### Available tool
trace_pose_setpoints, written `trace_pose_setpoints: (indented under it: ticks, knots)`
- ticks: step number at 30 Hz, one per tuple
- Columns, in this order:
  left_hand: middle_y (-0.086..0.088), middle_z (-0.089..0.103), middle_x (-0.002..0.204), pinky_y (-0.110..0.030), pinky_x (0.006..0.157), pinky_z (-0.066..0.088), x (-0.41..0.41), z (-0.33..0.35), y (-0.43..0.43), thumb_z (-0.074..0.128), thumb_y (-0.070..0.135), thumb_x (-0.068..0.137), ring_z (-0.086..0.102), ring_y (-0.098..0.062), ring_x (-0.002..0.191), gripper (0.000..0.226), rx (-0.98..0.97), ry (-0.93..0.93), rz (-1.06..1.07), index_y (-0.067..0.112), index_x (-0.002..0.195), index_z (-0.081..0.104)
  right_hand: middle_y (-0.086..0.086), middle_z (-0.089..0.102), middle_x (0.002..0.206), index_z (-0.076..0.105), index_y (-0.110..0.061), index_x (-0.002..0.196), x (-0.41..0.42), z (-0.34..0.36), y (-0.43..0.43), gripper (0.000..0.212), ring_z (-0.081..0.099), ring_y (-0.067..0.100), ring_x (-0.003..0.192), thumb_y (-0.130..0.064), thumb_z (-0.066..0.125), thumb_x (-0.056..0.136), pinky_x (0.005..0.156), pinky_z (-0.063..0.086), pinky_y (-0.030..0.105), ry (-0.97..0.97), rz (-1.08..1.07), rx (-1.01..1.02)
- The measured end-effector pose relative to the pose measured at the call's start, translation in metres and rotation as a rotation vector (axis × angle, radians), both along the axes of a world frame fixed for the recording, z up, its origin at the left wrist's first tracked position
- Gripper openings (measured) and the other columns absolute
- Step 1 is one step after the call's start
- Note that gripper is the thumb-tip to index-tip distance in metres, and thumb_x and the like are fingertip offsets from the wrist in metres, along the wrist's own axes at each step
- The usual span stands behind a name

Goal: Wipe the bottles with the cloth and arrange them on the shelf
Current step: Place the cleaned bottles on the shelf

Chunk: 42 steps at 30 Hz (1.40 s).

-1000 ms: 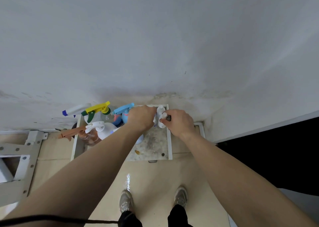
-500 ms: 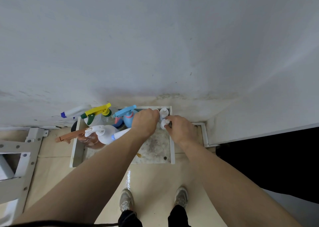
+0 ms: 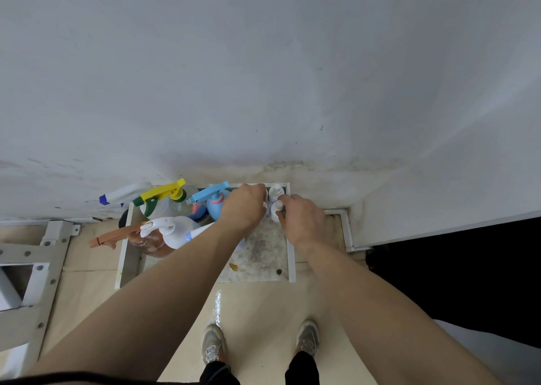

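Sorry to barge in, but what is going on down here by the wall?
A person stands over a low shelf against the wall, both hands at its back right corner. The right hand grips a small white bottle beside a second white bottle; the left hand is curled next to them, its hold hidden. Several spray bottles crowd the shelf's left side. No cloth is visible.

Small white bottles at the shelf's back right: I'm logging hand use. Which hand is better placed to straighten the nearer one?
Probably the right hand: its fingers pinch the nearer bottle; the left hand is curled beside it.
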<state>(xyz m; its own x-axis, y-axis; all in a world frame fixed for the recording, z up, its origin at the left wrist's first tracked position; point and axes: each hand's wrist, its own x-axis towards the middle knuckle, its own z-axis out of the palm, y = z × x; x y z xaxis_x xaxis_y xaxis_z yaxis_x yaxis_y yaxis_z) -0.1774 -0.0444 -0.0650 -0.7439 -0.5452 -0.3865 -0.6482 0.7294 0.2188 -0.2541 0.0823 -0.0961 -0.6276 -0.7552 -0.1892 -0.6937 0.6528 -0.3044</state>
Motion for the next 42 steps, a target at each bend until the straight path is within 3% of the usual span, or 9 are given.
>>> trace_pose_setpoints:
  ticks: [9, 15, 19, 24, 28, 31, 33, 38, 42]
  knots:
    - [-0.018, 0.064, 0.108, -0.035, 0.066, 0.041, 0.003, 0.020, 0.006, 0.056, 0.020, 0.095, 0.065, -0.035, 0.095, 0.025, -0.015, -0.037, 0.072, 0.003, 0.113, 0.052, 0.001, 0.070, 0.103, 0.048, -0.021, 0.125, -0.006, 0.000, 0.003, 0.038, 0.067, 0.026, 0.094, -0.042, 0.061, 0.096, 0.069, 0.053, 0.037, -0.148, -0.111, 0.035]
    - [-0.018, 0.062, 0.116, -0.031, 0.068, 0.041, -0.007, 0.021, 0.003, 0.066, 0.021, 0.091, 0.064, -0.031, 0.104, 0.052, 0.231, -0.048, 0.362, -0.002, 0.128, 0.037, 0.005, 0.069, 0.101, 0.034, -0.024, 0.143, -0.014, -0.004, -0.003, 0.067, 0.067, 0.029, 0.087, -0.044, 0.067, 0.089, 0.064, 0.051, 0.034, -0.235, -0.118, 0.069]
    - [-0.013, 0.059, 0.112, -0.031, 0.073, 0.044, -0.021, 0.020, 0.001, 0.066, 0.024, 0.094, 0.063, -0.029, 0.112, 0.067, 0.361, -0.118, 0.464, -0.006, 0.140, 0.029, 0.002, 0.069, 0.098, 0.038, -0.030, 0.140, -0.022, -0.010, -0.012, 0.064, 0.065, 0.028, 0.083, -0.046, 0.067, 0.085, 0.063, 0.048, 0.033, -0.274, -0.080, 0.066]
    - [-0.015, 0.066, 0.095, -0.035, 0.070, 0.056, -0.026, 0.011, -0.005, 0.063, 0.013, 0.085, 0.064, -0.024, 0.078, 0.018, 0.567, -0.084, 0.552, 0.006, 0.100, 0.057, -0.005, 0.065, 0.091, 0.041, -0.036, 0.136, -0.029, -0.011, -0.018, 0.058, 0.057, 0.023, 0.075, -0.045, 0.063, 0.084, 0.062, 0.045, 0.031, -0.213, -0.020, 0.107]
    - [-0.012, 0.059, 0.101, -0.042, 0.095, 0.057, -0.027, 0.009, -0.007, 0.068, 0.015, 0.089, 0.065, -0.029, 0.104, 0.041, 0.579, -0.070, 0.582, 0.002, 0.120, 0.044, -0.007, 0.059, 0.085, 0.042, -0.036, 0.133, -0.028, -0.010, -0.015, 0.054, 0.056, 0.022, 0.074, -0.040, 0.064, 0.084, 0.062, 0.043, 0.030, -0.149, -0.003, 0.114]
    - [-0.012, 0.061, 0.084, -0.044, 0.090, 0.058, -0.027, 0.010, -0.009, 0.066, 0.005, 0.085, 0.064, -0.028, 0.086, 0.012, 0.642, -0.055, 0.622, 0.008, 0.088, 0.055, -0.004, 0.063, 0.089, 0.039, -0.033, 0.136, -0.025, -0.013, -0.014, 0.056, 0.059, 0.023, 0.076, -0.041, 0.065, 0.086, 0.064, 0.048, 0.032, -0.158, -0.020, 0.109]
    - [-0.014, 0.061, 0.085, -0.045, 0.091, 0.058, -0.027, 0.013, -0.009, 0.066, 0.003, 0.084, 0.063, -0.028, 0.084, 0.018, 0.640, -0.062, 0.603, 0.011, 0.074, 0.052, -0.001, 0.067, 0.094, 0.038, -0.029, 0.134, -0.023, -0.013, -0.016, 0.056, 0.064, 0.025, 0.079, -0.043, 0.066, 0.087, 0.064, 0.050, 0.034, -0.172, -0.045, 0.119]
    - [-0.010, 0.057, 0.097, -0.032, 0.075, 0.046, -0.027, 0.029, -0.004, 0.071, 0.018, 0.088, 0.058, -0.025, 0.094, 0.046, 0.515, -0.142, 0.501, 0.001, 0.122, 0.044, 0.001, 0.067, 0.093, 0.034, -0.024, 0.133, -0.023, -0.003, -0.005, 0.067, 0.064, 0.025, 0.078, -0.047, 0.072, 0.082, 0.061, 0.048, 0.033, -0.206, -0.060, 0.136]
    - [-0.002, 0.048, 0.075, -0.030, 0.072, 0.041, -0.022, 0.049, 0.003, 0.069, 0.021, 0.091, 0.052, -0.024, 0.088, 0.025, 0.412, -0.165, 0.432, 0.007, 0.092, 0.048, -0.001, 0.068, 0.100, 0.032, -0.024, 0.141, -0.028, 0.014, 0.020, 0.089, 0.067, 0.024, 0.091, -0.051, 0.084, 0.074, 0.075, 0.056, 0.038, -0.256, -0.101, 0.191]
